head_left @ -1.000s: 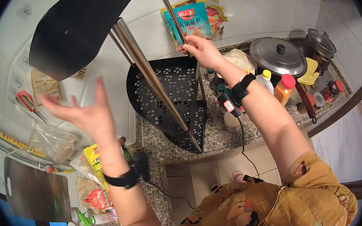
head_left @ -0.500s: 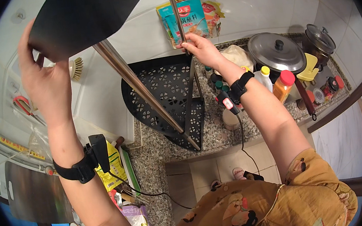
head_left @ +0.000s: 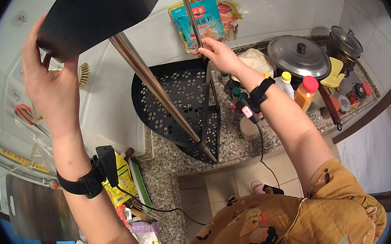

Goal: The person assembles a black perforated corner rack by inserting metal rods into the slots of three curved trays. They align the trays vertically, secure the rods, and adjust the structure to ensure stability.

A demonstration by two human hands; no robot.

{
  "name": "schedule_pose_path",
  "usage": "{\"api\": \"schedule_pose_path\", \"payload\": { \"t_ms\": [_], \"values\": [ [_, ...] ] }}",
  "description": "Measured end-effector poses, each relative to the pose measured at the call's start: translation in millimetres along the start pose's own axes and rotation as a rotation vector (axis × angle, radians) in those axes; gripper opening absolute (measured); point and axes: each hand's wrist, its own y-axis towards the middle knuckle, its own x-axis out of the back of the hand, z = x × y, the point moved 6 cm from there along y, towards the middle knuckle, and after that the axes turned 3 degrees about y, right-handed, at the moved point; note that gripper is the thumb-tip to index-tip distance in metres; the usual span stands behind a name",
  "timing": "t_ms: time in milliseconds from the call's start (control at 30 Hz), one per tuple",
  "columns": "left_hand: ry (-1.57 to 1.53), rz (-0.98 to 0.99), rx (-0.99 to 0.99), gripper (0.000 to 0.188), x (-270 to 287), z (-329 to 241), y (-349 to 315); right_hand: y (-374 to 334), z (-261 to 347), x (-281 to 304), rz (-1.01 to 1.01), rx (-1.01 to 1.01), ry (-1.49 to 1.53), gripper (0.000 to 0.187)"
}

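Head view: our rack (head_left: 159, 87) stands on the counter (head_left: 165, 173); left hand (head_left: 55, 98) clasps top shelf (head_left: 103, 17), right hand (head_left: 219, 55) pinches thin rod (head_left: 189, 10). We judge it stiff, lightish, slick; best held by rod.

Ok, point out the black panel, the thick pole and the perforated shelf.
Black panel (head_left: 103, 17), head view: middle of its broad face.
Thick pole (head_left: 160, 94), head view: its shaft, about midway.
Perforated shelf (head_left: 182, 83), head view: its base.

Bright indoor light, fisheye bending, black corners
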Motion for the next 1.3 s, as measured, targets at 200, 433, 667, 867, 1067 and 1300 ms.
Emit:
{"api": "schedule_pose_path", "payload": {
  "t_ms": [200,433,667,867,1067,1300],
  "values": [
    [-0.008,0.037,-0.007,0.064,-4,-7,4,0,-3,2,-0.04,-0.022,0.036,0.021],
    [-0.013,0.021,0.01,0.065,-1,-4,1,-3,0,-1,-0.05,-0.01,0.013,0.02],
    [-0.022,0.072,0.024,0.066,-3,-5,2,-7,-11,2,-0.092,-0.017,-0.047,0.026],
    [-0.029,0.079,0.044,0.068,-5,-8,5,-7,-27,1,-0.161,0.04,-0.099,0.031],
    [0.043,0.17,0.038,0.074,-4,-5,13,-4,-2,-1,-0.045,-0.082,-0.293,0.032],
    [0.063,0.233,0.044,0.076,8,-16,20,-28,217,35,-0.463,0.647,-0.042,0.042]
  ]
}}
